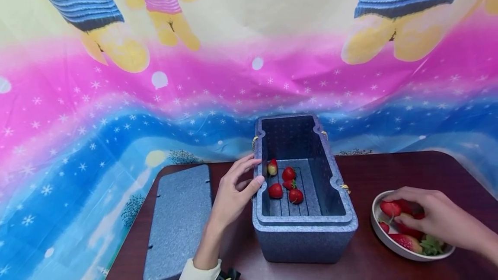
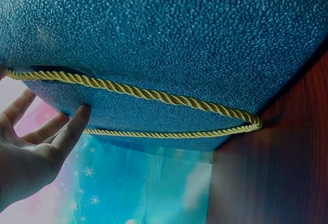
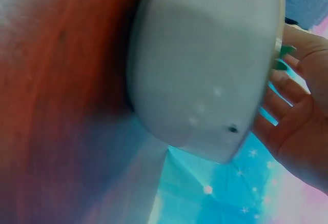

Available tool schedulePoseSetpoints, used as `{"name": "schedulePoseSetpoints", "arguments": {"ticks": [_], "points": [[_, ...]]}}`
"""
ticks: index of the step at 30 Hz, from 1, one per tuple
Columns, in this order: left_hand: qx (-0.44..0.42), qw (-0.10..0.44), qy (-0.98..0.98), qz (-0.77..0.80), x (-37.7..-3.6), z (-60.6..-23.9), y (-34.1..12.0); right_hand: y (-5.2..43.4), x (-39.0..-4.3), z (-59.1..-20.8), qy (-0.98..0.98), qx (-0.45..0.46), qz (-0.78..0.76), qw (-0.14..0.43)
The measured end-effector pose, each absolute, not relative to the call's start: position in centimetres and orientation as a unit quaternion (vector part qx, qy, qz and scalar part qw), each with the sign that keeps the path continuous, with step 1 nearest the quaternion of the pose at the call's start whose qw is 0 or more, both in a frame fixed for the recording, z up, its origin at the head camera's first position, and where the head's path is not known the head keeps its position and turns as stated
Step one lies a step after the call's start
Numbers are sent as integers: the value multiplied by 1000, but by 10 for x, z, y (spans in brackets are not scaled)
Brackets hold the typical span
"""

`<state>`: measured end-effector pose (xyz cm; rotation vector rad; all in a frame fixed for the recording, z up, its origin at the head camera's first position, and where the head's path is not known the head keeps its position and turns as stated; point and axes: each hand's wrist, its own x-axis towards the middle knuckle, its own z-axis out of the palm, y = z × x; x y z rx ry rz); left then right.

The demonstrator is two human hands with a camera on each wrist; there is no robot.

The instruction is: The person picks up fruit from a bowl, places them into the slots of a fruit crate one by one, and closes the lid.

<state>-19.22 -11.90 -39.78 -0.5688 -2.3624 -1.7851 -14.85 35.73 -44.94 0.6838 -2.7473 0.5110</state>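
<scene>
A deep grey foam box [image 1: 305, 245] stands uncovered on the table, with several red strawberries [image 1: 288, 173] on its ribbed floor. My left hand [image 1: 233, 189] rests against its left rim, thumb and fingers spread. In the left wrist view, fingertips [image 2: 82, 114] touch the box wall near a gold rope handle [image 2: 164, 97]. To the right, my right hand [image 1: 435, 217] reaches into a round white bowl [image 1: 393, 247] of strawberries and pinches one strawberry [image 1: 391, 208] between thumb and fingers. The bowl's wall [image 3: 205, 70] hides the fingertips in the right wrist view.
A flat grey foam lid [image 1: 179, 219] lies left of the box. Dark reddish-brown wood forms the table top [image 1: 365, 172]. Behind it hangs a printed cloth [image 1: 233, 77] in pink, blue and cream. Gold rope [image 1: 345, 188] shows at the box's right side too.
</scene>
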Motion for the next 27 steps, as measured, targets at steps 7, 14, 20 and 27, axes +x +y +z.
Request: {"name": "schedulePoseSetpoints", "arguments": {"ticks": [7,14,20,27], "points": [[-186,63,-783,-590,-192,-399,-118,365,-150,-412,-918,265,159,250],[-186,64,-783,-590,-192,-397,-119,355,-154,-360,-879,292,206,316],[-187,62,-782,-591,-193,-397,-119,339,-161,-337,-869,309,208,327],[-188,61,-779,-595,-192,-397,-118,317,-166,-323,-895,273,183,302]]}}
